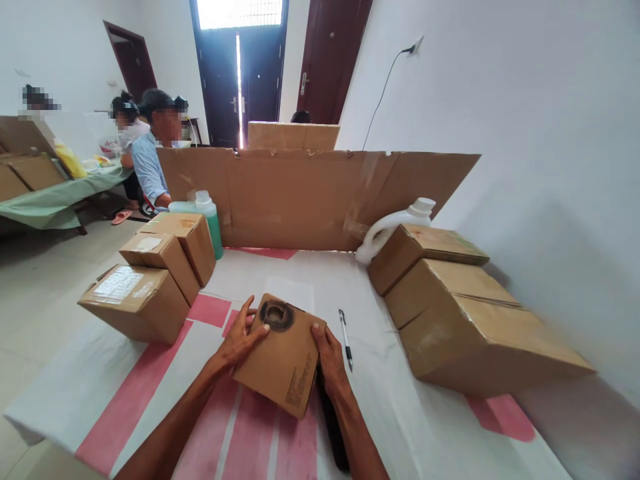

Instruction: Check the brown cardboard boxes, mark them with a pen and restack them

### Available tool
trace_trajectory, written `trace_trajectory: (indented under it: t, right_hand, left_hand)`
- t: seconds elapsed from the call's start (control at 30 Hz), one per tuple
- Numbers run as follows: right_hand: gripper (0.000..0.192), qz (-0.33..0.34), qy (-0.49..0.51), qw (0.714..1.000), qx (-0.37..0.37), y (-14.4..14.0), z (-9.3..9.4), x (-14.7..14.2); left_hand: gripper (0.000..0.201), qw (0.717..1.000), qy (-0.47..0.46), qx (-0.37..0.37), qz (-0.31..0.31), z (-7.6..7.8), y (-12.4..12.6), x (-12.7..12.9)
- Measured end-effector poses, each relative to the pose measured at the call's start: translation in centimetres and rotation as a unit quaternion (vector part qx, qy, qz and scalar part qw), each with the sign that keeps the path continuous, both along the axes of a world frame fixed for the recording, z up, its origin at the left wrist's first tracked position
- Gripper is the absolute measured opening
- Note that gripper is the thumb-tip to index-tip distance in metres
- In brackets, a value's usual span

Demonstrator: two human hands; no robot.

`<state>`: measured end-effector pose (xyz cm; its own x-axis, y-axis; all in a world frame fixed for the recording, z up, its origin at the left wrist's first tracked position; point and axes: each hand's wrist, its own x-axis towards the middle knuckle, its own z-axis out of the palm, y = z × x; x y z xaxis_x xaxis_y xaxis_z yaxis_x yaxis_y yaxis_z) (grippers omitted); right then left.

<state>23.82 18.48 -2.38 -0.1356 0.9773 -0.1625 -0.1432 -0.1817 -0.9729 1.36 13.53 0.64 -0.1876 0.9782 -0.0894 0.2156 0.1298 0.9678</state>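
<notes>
Both hands are gripping a small cardboard box (283, 353) at lower centre of the frame: left hand (240, 340) and right hand (330, 357) on opposite sides, tilted above the worktop (400, 413).

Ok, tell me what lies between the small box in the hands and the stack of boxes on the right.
In the head view, a pen lies on the table cover between the small box and the right-hand boxes, just beside the right hand.
</notes>
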Motion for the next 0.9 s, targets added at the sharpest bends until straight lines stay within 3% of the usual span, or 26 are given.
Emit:
trace_trajectory:
  t: [0.07, 0.13, 0.27, 0.37, 0.53, 0.73, 0.9]
  right_hand:
    - [0.067, 0.011, -0.061, 0.998, 0.008, 0.0, 0.7, 0.6]
    - [0.079, -0.023, -0.158, 0.987, 0.016, 0.2, 1.6, 0.5]
    - [0.107, -0.103, -0.307, 0.942, 0.088, 0.0, 3.7, -1.9]
    - [0.101, -0.075, -0.389, 0.912, 0.103, -1.0, 5.2, -4.2]
    - [0.074, -0.015, -0.467, 0.879, 0.096, -3.0, 6.3, -6.4]
    - [0.066, -0.009, -0.466, 0.883, 0.050, -4.0, 4.8, -6.5]
    - [0.079, -0.060, -0.383, 0.921, 0.040, -2.6, 3.1, -2.0]
  left_hand:
    - [0.087, 0.999, -0.040, -0.026, -0.014, 0.1, 0.1, 0.7]
    - [0.082, 0.999, -0.033, -0.011, -0.015, 0.2, 0.0, 1.4]
    - [0.086, 1.000, 0.019, 0.000, 0.006, 0.5, -1.0, 2.4]
    - [0.097, 0.999, 0.048, -0.008, 0.024, 0.9, -2.1, 2.4]
    - [0.079, 0.999, 0.022, -0.012, 0.046, 1.0, -3.5, 0.6]
    - [0.064, 0.999, 0.009, -0.017, 0.033, -1.8, -2.9, -0.1]
    - [0.074, 0.997, -0.041, -0.061, 0.006, -2.6, -2.2, 0.8]
